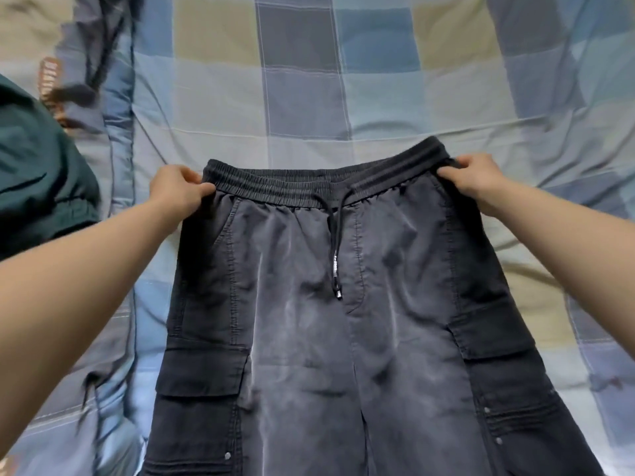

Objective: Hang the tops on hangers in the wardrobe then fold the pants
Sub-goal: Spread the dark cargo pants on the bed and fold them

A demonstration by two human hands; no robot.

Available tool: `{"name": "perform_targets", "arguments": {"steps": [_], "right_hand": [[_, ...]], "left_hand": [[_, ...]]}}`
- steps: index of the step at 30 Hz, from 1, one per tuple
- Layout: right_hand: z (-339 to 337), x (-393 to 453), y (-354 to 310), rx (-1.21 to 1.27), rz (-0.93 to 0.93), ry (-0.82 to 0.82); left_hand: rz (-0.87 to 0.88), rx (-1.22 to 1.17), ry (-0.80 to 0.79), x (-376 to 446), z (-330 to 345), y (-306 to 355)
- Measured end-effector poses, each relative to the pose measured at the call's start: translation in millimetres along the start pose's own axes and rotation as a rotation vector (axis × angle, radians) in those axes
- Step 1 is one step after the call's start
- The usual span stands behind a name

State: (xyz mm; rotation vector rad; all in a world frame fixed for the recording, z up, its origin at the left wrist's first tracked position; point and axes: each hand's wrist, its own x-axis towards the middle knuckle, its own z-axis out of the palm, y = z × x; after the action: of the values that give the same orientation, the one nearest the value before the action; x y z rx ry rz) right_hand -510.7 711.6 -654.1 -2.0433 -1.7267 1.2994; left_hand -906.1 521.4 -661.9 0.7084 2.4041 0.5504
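Dark grey cargo pants (pixel 309 338) lie front-up on the bed, spread flat, with an elastic waistband, a black drawstring (pixel 334 249) and flap pockets on both sides. My left hand (pixel 180 192) pinches the left end of the waistband. My right hand (pixel 476 180) pinches the right end. The legs run out of view at the bottom edge.
A checked blue, grey and beige bedsheet (pixel 309 80) covers the bed. A dark green garment (pixel 37 173) lies bunched at the left edge. Some blurred dark and orange cloth (pixel 68 87) sits at the upper left beside a bluish fold of bedding.
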Motion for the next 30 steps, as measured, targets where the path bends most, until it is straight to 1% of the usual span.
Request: {"name": "perform_targets", "arguments": {"steps": [1,3,5,6,7,9,11,12,14,16,19,22,24,26,28,30], "right_hand": [[-6.4,4.0,-6.3,0.019,-0.036,0.04],[-16.7,15.1,-20.8,0.031,-0.095,0.137],[-19.1,27.3,-29.8,0.017,-0.106,0.209],[-18.6,30.9,-31.9,0.01,-0.086,0.216],[-18.3,33.7,-31.6,0.001,-0.058,0.199],[-17.1,32.2,-20.5,-0.047,0.03,0.113],[-16.5,26.1,-1.9,-0.109,0.118,0.055],[-17.4,21.1,8.7,-0.126,0.13,0.058],[-20.9,11.4,27.8,-0.099,0.126,0.08],[-29.1,-2.1,42.7,-0.088,0.138,0.086],[-37.3,-20.8,63.6,-0.123,0.141,0.051],[-46.5,-44.8,87.5,-0.2,0.134,0.067],[-51.8,-65.2,104.3,-0.282,0.117,0.063],[-55.8,-85.6,117.1,-0.29,0.099,0.056],[-62.2,-103.4,126.0,-0.24,0.057,0.075],[-66.0,-115.9,128.4,-0.147,-0.053,0.069]], "left_hand": [[0.024,0.01,0.016,3.1,-4.5,8.5],[0.07,0.026,0.102,12.9,-9.3,29.6],[0.107,0.035,0.198,22.2,-9.5,48.1],[0.108,0.05,0.217,25.9,-7.0,54.9],[0.093,0.077,0.201,27.9,-3.5,59.1],[0.046,0.179,0.092,24.0,7.9,60.7],[0.068,0.302,0.043,6.2,21.6,56.4],[0.139,0.354,0.057,-6.6,28.1,53.8],[0.401,0.437,0.079,-32.3,40.0,50.9],[0.651,0.494,-0.013,-55.6,52.9,53.6],[0.85,0.535,-0.194,-86.3,75.9,61.1],[0.981,0.511,-0.302,-114.6,100.3,74.9],[0.981,0.514,-0.351,-130.9,115.6,82.6],[0.925,0.583,-0.418,-145.6,130.5,88.4],[0.794,0.728,-0.548,-164.5,145.7,97.0],[0.608,0.798,-0.699,-181.0,156.4,105.4]]}}
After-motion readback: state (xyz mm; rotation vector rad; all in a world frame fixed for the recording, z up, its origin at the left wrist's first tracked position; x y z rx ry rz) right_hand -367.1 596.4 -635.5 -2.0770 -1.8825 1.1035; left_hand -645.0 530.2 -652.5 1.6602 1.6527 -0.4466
